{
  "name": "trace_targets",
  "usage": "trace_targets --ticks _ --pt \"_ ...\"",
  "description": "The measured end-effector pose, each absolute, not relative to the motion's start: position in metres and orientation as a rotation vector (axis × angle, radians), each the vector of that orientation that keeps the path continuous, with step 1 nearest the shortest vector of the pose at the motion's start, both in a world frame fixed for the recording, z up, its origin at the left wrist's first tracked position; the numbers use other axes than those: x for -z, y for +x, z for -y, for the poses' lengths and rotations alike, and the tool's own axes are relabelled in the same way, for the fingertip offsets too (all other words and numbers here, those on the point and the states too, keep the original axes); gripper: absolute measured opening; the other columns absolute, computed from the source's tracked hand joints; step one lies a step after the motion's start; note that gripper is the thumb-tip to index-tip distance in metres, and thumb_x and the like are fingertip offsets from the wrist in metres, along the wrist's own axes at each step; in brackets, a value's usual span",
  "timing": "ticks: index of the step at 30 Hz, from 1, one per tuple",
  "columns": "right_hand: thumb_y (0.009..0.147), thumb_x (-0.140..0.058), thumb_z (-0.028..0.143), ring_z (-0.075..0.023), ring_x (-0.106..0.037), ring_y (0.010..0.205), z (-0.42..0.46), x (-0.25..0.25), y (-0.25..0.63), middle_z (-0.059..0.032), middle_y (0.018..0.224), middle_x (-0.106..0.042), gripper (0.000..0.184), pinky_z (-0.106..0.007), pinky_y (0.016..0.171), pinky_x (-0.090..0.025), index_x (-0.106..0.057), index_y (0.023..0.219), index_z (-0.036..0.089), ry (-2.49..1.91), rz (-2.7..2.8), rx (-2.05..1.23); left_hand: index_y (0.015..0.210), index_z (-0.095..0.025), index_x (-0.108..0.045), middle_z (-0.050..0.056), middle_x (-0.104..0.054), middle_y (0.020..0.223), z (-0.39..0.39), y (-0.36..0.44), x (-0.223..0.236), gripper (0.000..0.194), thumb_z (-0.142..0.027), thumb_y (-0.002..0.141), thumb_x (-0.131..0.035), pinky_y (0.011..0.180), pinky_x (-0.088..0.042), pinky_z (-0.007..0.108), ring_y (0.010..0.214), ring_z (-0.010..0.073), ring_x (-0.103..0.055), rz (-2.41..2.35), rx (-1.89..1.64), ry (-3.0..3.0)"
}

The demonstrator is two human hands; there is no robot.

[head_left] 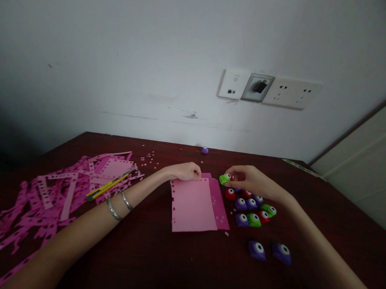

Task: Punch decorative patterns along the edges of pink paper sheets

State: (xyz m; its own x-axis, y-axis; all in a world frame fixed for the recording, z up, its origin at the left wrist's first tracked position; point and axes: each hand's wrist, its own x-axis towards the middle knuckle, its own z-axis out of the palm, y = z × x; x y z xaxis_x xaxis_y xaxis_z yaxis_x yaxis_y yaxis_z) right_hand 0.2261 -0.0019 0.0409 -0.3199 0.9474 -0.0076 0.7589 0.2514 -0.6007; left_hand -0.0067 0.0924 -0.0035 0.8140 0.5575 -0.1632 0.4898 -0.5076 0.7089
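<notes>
A light pink sheet of paper (193, 208) with punched holes along its left and top edges lies over a darker pink sheet (221, 205). My left hand (187, 171) is closed at the top edge of the light sheet, its curled fingers on the paper. Between the thumb and fingers of my right hand (250, 180) is a green craft punch (225, 178), just right of the sheets' top corner. Below that hand stand several purple, red and green craft punches (241, 203), each with a white round top.
Cut pink paper strips (69, 194) are heaped on the left, with a yellow utility knife (109, 185) on them. Two purple punches (257, 250) sit nearer me; another purple punch (204, 150) stands by the wall. Small paper bits (147, 158) lie scattered. Sockets (259, 87) are on the wall.
</notes>
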Motion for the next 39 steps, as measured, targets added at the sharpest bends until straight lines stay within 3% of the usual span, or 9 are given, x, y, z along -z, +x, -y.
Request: trace_targets --ticks 7,13,19,28,39 --pt "0.073 -0.063 0.033 -0.0165 -0.057 0.069 0.001 -0.036 0.226 -0.0041 0.077 -0.065 0.023 -0.028 0.062 -0.043 -0.065 0.089 0.018 -1.563 2.176 -0.706 0.083 -0.014 -0.063 0.005 -0.062 0.083 -0.094 -0.007 0.006 0.025 -0.035 0.07 -0.057 0.063 -0.038 0.025 0.073 0.0139 -0.052 -0.75 -0.158 2.155" --pt "0.074 -0.062 0.033 -0.0168 -0.058 0.069 0.002 -0.038 0.224 -0.0039 0.076 -0.064 0.021 -0.028 0.063 -0.043 -0.065 0.089 0.018 -1.561 2.198 -0.712 0.084 -0.014 -0.066 0.003 -0.062 0.075 -0.091 -0.018 -0.009 0.033 -0.032 0.056 -0.068 0.057 -0.036 0.026 0.065 0.0137 -0.051 -0.783 0.071 2.028" --pt "0.074 -0.063 0.033 -0.0146 -0.055 0.065 0.002 -0.042 0.229 -0.0035 0.076 -0.064 0.022 -0.026 0.058 -0.042 -0.065 0.089 0.017 -1.566 2.192 -0.69 0.069 -0.015 -0.064 0.0 -0.058 0.065 -0.091 -0.026 -0.02 0.017 -0.031 0.067 -0.059 0.055 -0.032 0.024 0.061 0.0107 -0.047 -0.738 -0.029 2.131" --pt "0.073 -0.063 0.04 -0.0129 -0.053 0.06 0.013 -0.065 0.234 -0.0011 0.069 -0.06 0.031 -0.024 0.052 -0.04 -0.063 0.094 0.017 -1.568 2.134 -0.804 0.082 -0.014 -0.067 0.004 -0.064 0.07 -0.079 -0.036 -0.043 0.029 -0.04 0.068 -0.065 0.054 -0.037 0.025 0.055 0.0099 -0.051 -0.791 -0.063 1.678" --pt "0.07 -0.066 0.039 -0.0125 -0.052 0.06 0.014 -0.064 0.228 -0.0003 0.069 -0.06 0.029 -0.025 0.055 -0.042 -0.063 0.09 0.018 -1.53 2.136 -0.878 0.077 -0.012 -0.069 0.005 -0.064 0.064 -0.079 -0.027 -0.03 0.027 -0.037 0.067 -0.068 0.047 -0.038 0.023 0.049 0.0095 -0.053 -0.798 -0.073 1.504"
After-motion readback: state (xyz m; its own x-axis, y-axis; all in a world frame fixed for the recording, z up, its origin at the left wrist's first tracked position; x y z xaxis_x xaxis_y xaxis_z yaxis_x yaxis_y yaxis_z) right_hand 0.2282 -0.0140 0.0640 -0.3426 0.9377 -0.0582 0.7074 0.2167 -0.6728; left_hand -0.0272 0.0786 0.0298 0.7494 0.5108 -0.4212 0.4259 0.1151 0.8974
